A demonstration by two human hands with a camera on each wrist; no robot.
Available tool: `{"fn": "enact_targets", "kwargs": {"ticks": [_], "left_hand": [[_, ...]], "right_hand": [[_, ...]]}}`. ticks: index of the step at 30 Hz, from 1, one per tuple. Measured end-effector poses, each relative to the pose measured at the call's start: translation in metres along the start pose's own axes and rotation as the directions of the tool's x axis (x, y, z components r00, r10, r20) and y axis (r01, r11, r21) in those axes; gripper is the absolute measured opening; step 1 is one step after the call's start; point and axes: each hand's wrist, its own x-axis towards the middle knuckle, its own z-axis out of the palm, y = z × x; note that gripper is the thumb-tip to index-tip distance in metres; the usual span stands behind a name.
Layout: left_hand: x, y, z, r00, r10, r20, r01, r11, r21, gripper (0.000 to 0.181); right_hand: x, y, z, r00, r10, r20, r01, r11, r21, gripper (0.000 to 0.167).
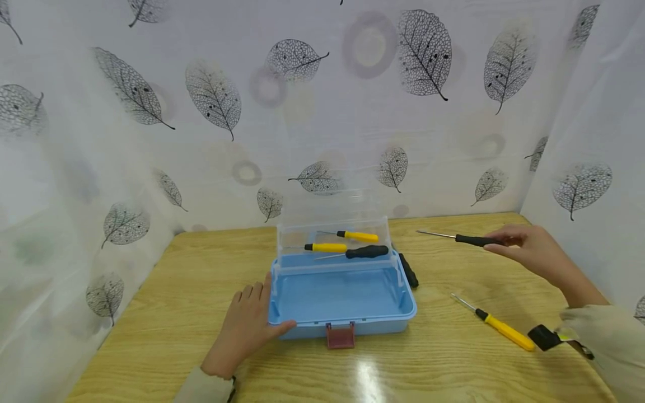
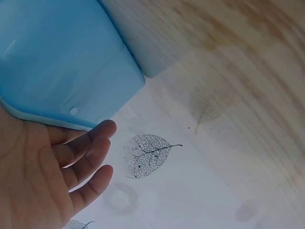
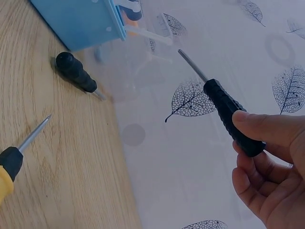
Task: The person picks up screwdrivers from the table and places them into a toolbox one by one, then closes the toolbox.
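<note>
A black-handled screwdriver (image 3: 226, 112) is pinched by its handle between thumb and fingers of my right hand (image 1: 534, 252), raised above the table with its shaft pointing left. My left hand (image 1: 247, 324) rests against the left end of a blue toolbox (image 1: 342, 327), thumb over the front rim and fingers straight along the side. The toolbox's clear lid stands up, and its bottom compartment is bare. In its raised clear tray (image 1: 332, 263) lie two yellow screwdrivers (image 1: 360, 237) and a black screwdriver (image 1: 370, 252).
A yellow-and-black screwdriver (image 1: 506, 331) lies on the table (image 1: 453, 369) right of the toolbox. Another black screwdriver (image 3: 76, 71) lies close to the box's right end. A pinkish latch (image 1: 340, 337) hangs at the front. Leaf-printed sheeting (image 1: 322, 112) surrounds the table.
</note>
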Motion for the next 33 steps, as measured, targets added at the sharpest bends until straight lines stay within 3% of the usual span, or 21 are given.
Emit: {"fn": "enact_targets", "kwargs": {"ticks": [14,33], "left_hand": [[-0.001,0.001,0.000,1.000,0.002,-0.022,-0.002,1.000,-0.009,0.109],[-0.002,0.005,0.001,0.999,-0.024,0.027,0.025,0.999,-0.024,0.109]], "right_hand": [[0.008,-0.011,0.008,0.998,-0.051,-0.023,0.052,0.998,0.041,0.019],[0.026,-0.042,0.028,0.995,-0.098,-0.005,0.098,0.994,0.047,0.020]]}}
